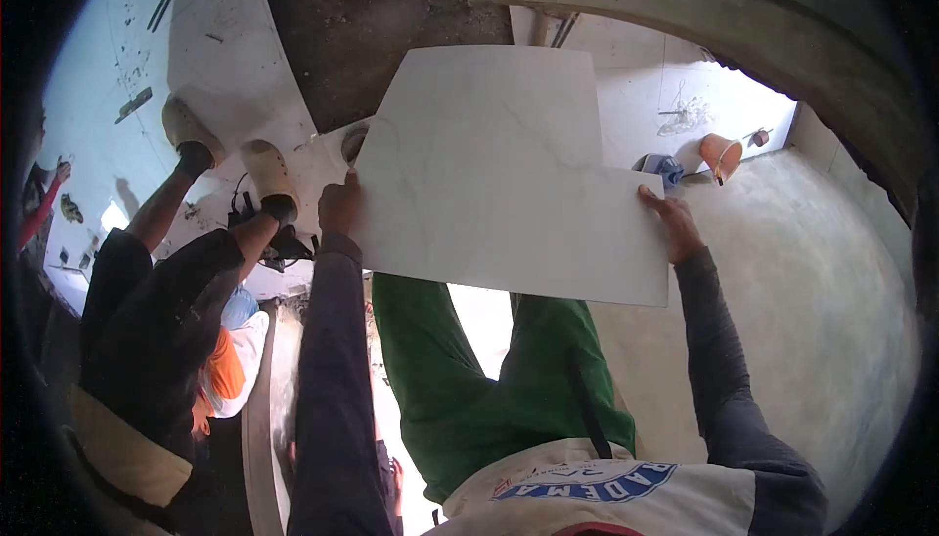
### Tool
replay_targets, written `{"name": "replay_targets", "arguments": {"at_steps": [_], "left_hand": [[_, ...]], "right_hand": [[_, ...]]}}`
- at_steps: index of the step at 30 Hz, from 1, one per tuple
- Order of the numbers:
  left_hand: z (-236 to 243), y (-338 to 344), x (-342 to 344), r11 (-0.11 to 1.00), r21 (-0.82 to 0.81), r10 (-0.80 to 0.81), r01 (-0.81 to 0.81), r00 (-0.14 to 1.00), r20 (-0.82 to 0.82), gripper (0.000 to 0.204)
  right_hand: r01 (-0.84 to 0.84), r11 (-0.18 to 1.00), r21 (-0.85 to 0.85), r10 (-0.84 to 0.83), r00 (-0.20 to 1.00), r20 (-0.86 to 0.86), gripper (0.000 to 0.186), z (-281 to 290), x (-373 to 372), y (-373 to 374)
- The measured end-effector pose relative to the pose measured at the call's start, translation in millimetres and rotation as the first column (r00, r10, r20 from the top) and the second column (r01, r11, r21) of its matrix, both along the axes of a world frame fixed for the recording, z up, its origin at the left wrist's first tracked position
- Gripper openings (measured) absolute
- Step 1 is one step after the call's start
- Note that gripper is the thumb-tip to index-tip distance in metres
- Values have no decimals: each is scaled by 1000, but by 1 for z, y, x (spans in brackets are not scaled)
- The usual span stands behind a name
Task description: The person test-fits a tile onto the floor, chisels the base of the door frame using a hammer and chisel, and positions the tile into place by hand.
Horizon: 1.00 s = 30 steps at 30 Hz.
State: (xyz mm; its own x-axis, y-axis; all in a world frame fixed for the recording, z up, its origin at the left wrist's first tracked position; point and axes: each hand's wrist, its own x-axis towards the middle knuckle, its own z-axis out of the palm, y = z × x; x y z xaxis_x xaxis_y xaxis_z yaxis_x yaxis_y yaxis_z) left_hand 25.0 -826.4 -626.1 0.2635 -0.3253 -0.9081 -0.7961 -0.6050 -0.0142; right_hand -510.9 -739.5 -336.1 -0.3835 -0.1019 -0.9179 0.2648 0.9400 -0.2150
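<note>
A large white tile (489, 184) with faint grey marbling is held out in front of me above my green trousers. A rectangular notch is cut from its far right corner. My left hand (341, 206) grips the tile's left edge, with the thumb on top and the fingers mostly hidden. On the other side, my right hand (672, 221) is closed on the right edge below the notch, its thumb lying on the upper face and its other fingers largely underneath.
Left of me stands a person in dark clothes and tan footwear (267, 168). A patch of dark soil (367, 27) lies beyond the tile. An orange bucket (720, 156) and a blue item (663, 168) sit at right. A curved concrete edge (724, 13) crosses the upper right.
</note>
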Motion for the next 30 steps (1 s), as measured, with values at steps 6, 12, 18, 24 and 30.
{"name": "replay_targets", "arguments": {"at_steps": [6,12,18,24,30], "left_hand": [[44,-3,-2,997,-47,-47,54,989,139,73],[95,23,47,995,-76,-60,70,990,129,73],[157,50,83,959,-232,-109,162,968,224,73],[177,56,175,899,-243,-278,365,903,327,76],[226,44,161,967,-163,-150,196,955,256,75]], "right_hand": [[-76,994,81,83,993,-87,45,-33,5,30],[-163,974,154,177,981,-82,42,-26,15,56],[-214,977,24,215,965,-149,44,-40,53,85],[-197,979,56,201,977,-75,49,-45,114,73],[-370,920,126,387,909,-157,55,-36,130,116]]}}
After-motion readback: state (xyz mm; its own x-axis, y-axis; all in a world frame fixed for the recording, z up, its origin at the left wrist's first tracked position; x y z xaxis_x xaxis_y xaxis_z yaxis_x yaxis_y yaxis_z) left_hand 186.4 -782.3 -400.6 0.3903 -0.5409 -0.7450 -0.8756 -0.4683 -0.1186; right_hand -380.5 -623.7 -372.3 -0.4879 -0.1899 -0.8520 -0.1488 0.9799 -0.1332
